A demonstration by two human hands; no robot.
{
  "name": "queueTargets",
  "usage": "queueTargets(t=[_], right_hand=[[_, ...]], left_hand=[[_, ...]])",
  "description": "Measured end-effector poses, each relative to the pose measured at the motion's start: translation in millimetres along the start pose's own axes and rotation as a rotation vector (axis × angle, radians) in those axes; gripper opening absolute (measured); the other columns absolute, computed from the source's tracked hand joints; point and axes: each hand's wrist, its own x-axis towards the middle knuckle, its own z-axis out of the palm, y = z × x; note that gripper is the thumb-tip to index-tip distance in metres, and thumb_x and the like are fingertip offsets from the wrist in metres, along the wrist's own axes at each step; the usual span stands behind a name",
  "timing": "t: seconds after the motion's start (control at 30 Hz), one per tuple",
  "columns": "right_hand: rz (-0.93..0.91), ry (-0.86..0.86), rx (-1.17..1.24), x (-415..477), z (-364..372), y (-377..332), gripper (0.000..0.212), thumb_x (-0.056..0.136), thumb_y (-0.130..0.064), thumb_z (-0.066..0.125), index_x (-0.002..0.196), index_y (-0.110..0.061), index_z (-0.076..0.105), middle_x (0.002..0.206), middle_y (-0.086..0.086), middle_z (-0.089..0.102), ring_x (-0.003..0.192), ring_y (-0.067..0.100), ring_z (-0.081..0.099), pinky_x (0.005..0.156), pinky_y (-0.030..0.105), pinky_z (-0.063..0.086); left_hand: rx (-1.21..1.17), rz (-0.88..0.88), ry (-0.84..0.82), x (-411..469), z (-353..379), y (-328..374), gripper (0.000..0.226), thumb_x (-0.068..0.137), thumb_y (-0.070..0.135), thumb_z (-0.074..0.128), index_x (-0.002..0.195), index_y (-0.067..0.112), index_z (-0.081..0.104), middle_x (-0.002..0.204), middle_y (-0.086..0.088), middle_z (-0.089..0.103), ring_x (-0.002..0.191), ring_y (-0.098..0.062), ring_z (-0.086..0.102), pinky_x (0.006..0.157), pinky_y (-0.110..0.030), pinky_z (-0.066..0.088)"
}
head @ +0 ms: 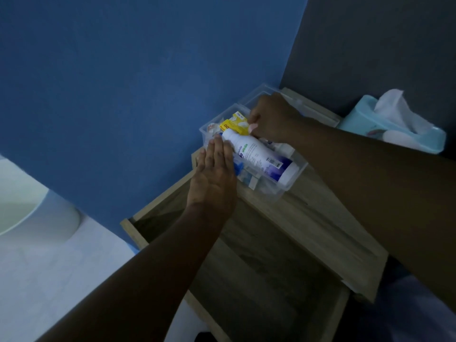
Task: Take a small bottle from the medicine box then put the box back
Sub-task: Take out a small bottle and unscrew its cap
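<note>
A clear plastic medicine box (297,174) stands on the wooden bedside cabinet, its lid tipped open toward the wall. Inside lies a large white bottle (259,156) with a purple label, on its side across the box. A yellow packet (234,125) sits at the box's far end. My left hand (214,178) lies flat, fingers together, against the box's left side and touches the bottle's neck. My right hand (270,118) reaches into the far end, its fingertips pinched at the yellow packet's edge. I see no small bottle; the hands and the large bottle cover much of the contents.
The cabinet's drawer (259,267) is pulled out below the box, dark inside. A light blue tissue box (394,127) with a white tissue stands at the right on the cabinet top (333,218). A blue wall is right behind. A white bed and pillow (32,211) lie at the left.
</note>
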Motion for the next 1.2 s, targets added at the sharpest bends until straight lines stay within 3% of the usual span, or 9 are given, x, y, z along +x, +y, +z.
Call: queueTargets(t=[0.23, 0.37, 0.43, 0.5, 0.63, 0.7, 0.87, 1.07, 1.2], right_hand=[[-0.042, 0.150, 0.180, -37.5, -30.5, 3.1, 0.028, 0.071, -0.015, 0.080, 0.092, 0.002, 0.078, 0.095, 0.022, 0.076, 0.093, 0.032, 0.073, 0.080, 0.042, 0.058], [-0.043, 0.123, 0.295, -72.8, -59.9, 5.3, 0.027, 0.074, -0.016, 0.082, 0.100, -0.012, 0.081, 0.089, -0.003, 0.079, 0.079, 0.008, 0.071, 0.070, 0.014, 0.051], [-0.057, 0.116, 0.367, -93.0, -72.5, 5.6, 0.029, 0.074, -0.017, 0.084, 0.103, -0.016, 0.080, 0.078, -0.016, 0.071, 0.068, -0.006, 0.063, 0.065, 0.002, 0.044], [-0.087, 0.119, 0.432, -114.6, -82.8, 5.2, 0.033, 0.075, -0.016, 0.086, 0.106, -0.014, 0.079, 0.075, -0.019, 0.067, 0.066, -0.011, 0.061, 0.064, -0.002, 0.043], [-0.158, 0.173, 0.500, -158.0, -103.1, 1.0, 0.029, 0.080, -0.015, 0.083, 0.108, -0.013, 0.079, 0.083, -0.013, 0.071, 0.070, -0.010, 0.064, 0.072, 0.006, 0.052], [-0.193, 0.190, 0.509, -177.0, -114.9, 0.3, 0.024, 0.083, -0.013, 0.080, 0.107, -0.012, 0.079, 0.080, -0.019, 0.068, 0.071, -0.016, 0.063, 0.071, 0.003, 0.049], [-0.247, 0.252, 0.466, -214.9, -137.0, 5.2, 0.024, 0.082, -0.011, 0.079, 0.106, -0.010, 0.080, 0.087, -0.013, 0.069, 0.076, -0.013, 0.064, 0.074, 0.004, 0.049], [-0.292, 0.118, 0.590, -244.0, -153.0, 19.1, 0.028, 0.084, -0.006, 0.078, 0.112, -0.007, 0.077, 0.114, 0.004, 0.074, 0.108, 0.014, 0.071, 0.099, 0.034, 0.056], [-0.163, -0.028, 0.647, -248.2, -163.3, 28.3, 0.060, 0.077, -0.022, 0.086, 0.133, -0.022, 0.063, 0.131, -0.005, 0.065, 0.121, 0.005, 0.061, 0.107, 0.030, 0.050]], left_hand=[[-0.046, -0.031, -0.089, 0.0, -15.9, 5.8, 0.082, 0.093, 0.015, 0.044, 0.154, 0.002, -0.010, 0.163, -0.018, -0.013, 0.151, -0.031, -0.009, 0.123, -0.043, -0.001], [-0.321, -0.140, -0.216, 6.8, -48.1, 14.3, 0.083, 0.092, 0.014, 0.053, 0.155, 0.003, 0.000, 0.165, -0.014, -0.005, 0.152, -0.030, -0.001, 0.122, -0.038, 0.003], [-0.546, -0.165, -0.154, 7.8, -68.1, 20.8, 0.071, 0.095, 0.011, 0.051, 0.154, 0.003, 0.013, 0.162, -0.016, 0.016, 0.149, -0.029, 0.018, 0.120, -0.033, 0.016], [-0.865, -0.221, -0.037, 5.0, -85.5, 32.5, 0.052, 0.096, 0.010, 0.050, 0.147, 0.007, 0.038, 0.138, -0.011, 0.052, 0.126, -0.026, 0.051, 0.102, -0.027, 0.038], [-1.750, -0.338, -0.175, -17.2, -118.2, 64.8, 0.033, 0.102, 0.021, 0.046, 0.124, 0.000, 0.060, 0.106, -0.013, 0.069, 0.095, -0.025, 0.068, 0.083, -0.030, 0.056], [-1.935, -0.306, -0.202, -33.3, -127.8, 78.2, 0.035, 0.102, 0.022, 0.046, 0.121, -0.004, 0.061, 0.101, -0.016, 0.073, 0.092, -0.025, 0.073, 0.081, -0.031, 0.060], [-2.119, -0.261, -0.153, -61.0, -138.4, 109.8, 0.025, 0.098, 0.014, 0.054, 0.105, -0.006, 0.067, 0.098, -0.020, 0.071, 0.089, -0.025, 0.073, 0.086, -0.034, 0.059], [-2.269, -0.348, -0.184, -80.0, -138.7, 137.4, 0.023, 0.098, 0.013, 0.054, 0.090, -0.003, 0.068, 0.083, -0.016, 0.077, 0.078, -0.022, 0.077, 0.069, -0.032, 0.061], [-2.358, -0.357, -0.205, -84.2, -131.2, 145.9, 0.027, 0.098, 0.010, 0.052, 0.082, -0.001, 0.072, 0.081, -0.015, 0.077, 0.080, -0.023, 0.077, 0.072, -0.033, 0.062]])
